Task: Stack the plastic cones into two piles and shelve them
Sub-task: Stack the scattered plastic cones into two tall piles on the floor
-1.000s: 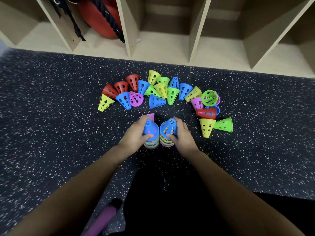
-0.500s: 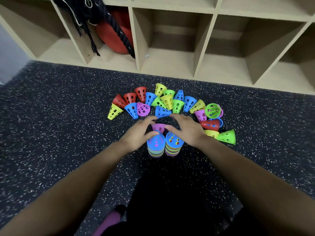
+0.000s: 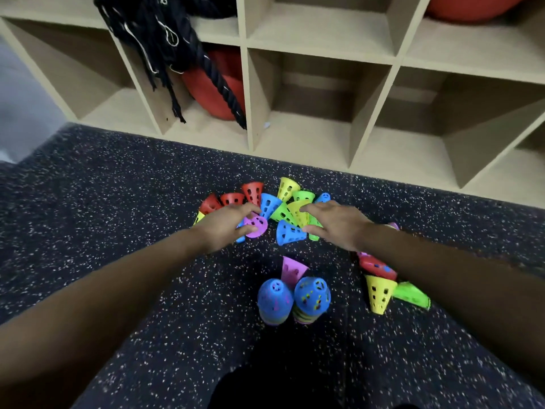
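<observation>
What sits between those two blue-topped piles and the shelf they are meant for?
Loose cones lie scattered on the floor between the piles and the shelf; the left hand and right hand hover over them.

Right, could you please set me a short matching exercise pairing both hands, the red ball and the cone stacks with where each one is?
Things:
1. left hand
2. right hand
3. red ball
4. stacks

Places:
a. in a shelf cubby, behind the black rope
b. at a purple cone
c. nearest the person, blue cones on top
d. at a yellow cone and a blue cone

Pairs: 1-b, 2-d, 3-a, 4-c.
</observation>
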